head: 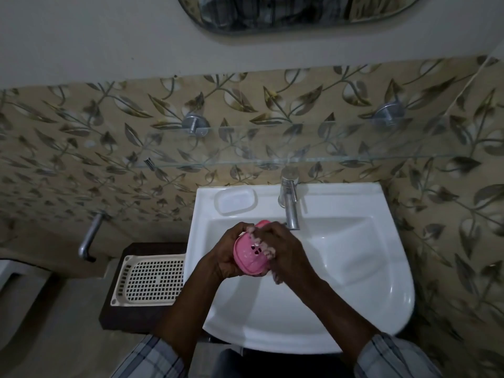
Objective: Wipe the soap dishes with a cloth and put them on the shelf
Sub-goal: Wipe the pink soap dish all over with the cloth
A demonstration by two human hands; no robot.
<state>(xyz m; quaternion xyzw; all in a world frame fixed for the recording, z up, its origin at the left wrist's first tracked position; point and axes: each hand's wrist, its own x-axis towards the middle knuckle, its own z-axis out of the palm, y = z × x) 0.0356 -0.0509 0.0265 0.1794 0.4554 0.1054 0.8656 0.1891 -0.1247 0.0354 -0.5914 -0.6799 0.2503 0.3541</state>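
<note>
Both forearms are stretched over the sink, where a pink soap dish is gripped by the left hand and rubbed by the closed right hand. No cloth can be made out. If wet, the dish could slip into the basin.

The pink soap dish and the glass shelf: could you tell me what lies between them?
Head view: the chrome tap stands between the pink soap dish and glass shelf.

A white sink sits below a chrome tap. Left of it, a cream perforated tray lies on a dark stand. A mirror hangs on the leaf-patterned wall.
</note>
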